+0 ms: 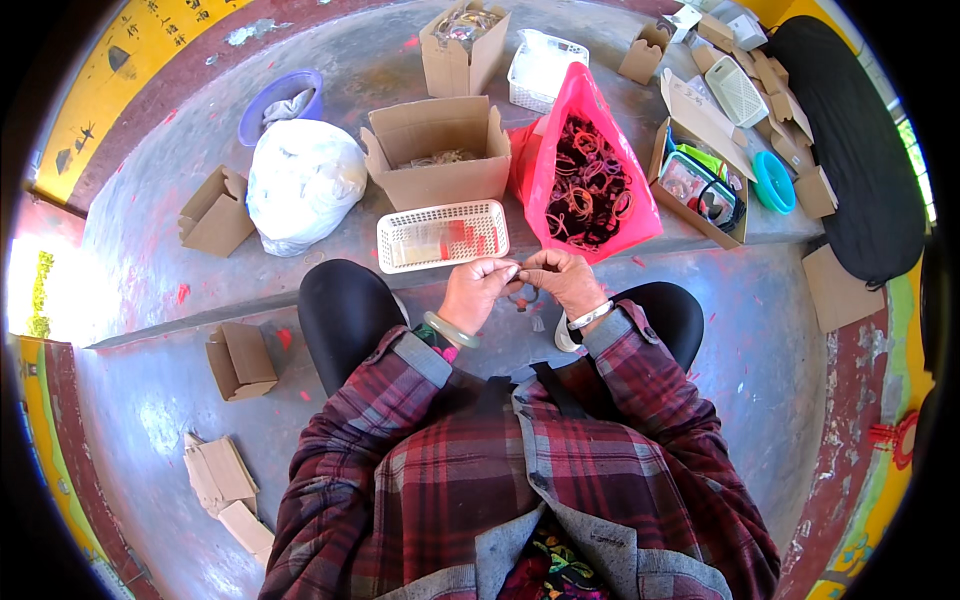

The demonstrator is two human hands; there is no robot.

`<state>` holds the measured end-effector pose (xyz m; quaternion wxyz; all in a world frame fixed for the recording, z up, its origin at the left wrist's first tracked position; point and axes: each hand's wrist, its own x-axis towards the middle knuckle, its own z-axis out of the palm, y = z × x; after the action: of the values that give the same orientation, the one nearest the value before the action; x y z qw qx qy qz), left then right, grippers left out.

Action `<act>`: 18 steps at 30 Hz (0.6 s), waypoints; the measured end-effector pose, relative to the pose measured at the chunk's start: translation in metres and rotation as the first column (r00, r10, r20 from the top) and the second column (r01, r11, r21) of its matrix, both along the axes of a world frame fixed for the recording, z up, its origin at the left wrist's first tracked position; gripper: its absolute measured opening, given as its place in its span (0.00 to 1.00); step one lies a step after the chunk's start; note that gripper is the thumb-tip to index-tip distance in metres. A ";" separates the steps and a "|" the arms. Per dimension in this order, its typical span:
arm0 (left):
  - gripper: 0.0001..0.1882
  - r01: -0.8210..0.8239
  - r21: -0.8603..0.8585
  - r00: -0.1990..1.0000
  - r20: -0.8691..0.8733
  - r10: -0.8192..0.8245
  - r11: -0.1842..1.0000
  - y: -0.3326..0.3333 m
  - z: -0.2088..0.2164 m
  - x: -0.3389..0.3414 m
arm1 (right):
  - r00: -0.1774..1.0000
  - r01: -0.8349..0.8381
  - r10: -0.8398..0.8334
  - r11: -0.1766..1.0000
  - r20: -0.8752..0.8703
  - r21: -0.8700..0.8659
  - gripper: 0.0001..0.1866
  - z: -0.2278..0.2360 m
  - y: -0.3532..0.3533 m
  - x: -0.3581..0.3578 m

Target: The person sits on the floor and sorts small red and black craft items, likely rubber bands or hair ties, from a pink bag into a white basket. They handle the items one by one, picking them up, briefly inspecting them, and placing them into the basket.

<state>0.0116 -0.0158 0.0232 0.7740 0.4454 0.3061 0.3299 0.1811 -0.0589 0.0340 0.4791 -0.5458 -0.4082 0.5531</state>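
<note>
My left hand and my right hand meet in front of my knees, thumbs and fingertips pinched together. Between them hangs a small dark looped hair tie; its fine detail is too small to make out. Just beyond my left hand lies a white perforated plastic basket with some red-marked flat pieces inside. Past my right hand stands a bright pink plastic bag, its mouth wide and full of dark, red and orange looped bands.
On the raised step are a cardboard box, a stuffed white bag, a purple basin and a box of supplies. A teal basket and stacked cartons stand right. A small box sits lower left.
</note>
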 end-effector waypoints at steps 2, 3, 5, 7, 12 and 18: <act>0.12 -0.004 0.028 1.000 -0.023 0.005 1.000 -0.001 0.001 0.001 | 1.000 0.014 -0.014 1.000 0.022 0.000 0.07 0.002 -0.001 0.000; 0.12 -0.006 0.023 1.000 -0.021 0.007 1.000 -0.002 0.003 0.002 | 0.999 0.021 -0.021 1.000 0.034 -0.001 0.06 0.004 -0.001 -0.001; 0.12 -0.006 0.007 1.000 -0.023 0.006 1.000 -0.002 0.004 0.001 | 0.998 0.054 -0.052 0.997 0.046 -0.047 0.05 0.014 -0.003 -0.003; 0.12 0.003 -0.018 1.000 -0.028 -0.003 1.000 -0.001 0.004 0.001 | 0.997 0.074 -0.072 0.995 0.030 -0.069 0.05 0.024 -0.005 -0.005; 0.11 0.004 -0.083 1.000 0.023 -0.002 0.997 0.000 0.011 0.000 | 0.987 0.091 -0.091 0.996 -0.130 -0.001 0.05 0.015 -0.004 0.001; 0.11 -0.001 -0.120 0.997 0.083 0.011 0.993 0.004 0.003 -0.001 | 0.980 0.072 -0.071 0.997 -0.184 -0.004 0.06 0.020 -0.002 0.003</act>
<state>0.0111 -0.0123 0.0266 0.8104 0.3832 0.2942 0.3314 0.1840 -0.0607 0.0536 0.5351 -0.5060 -0.3428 0.5832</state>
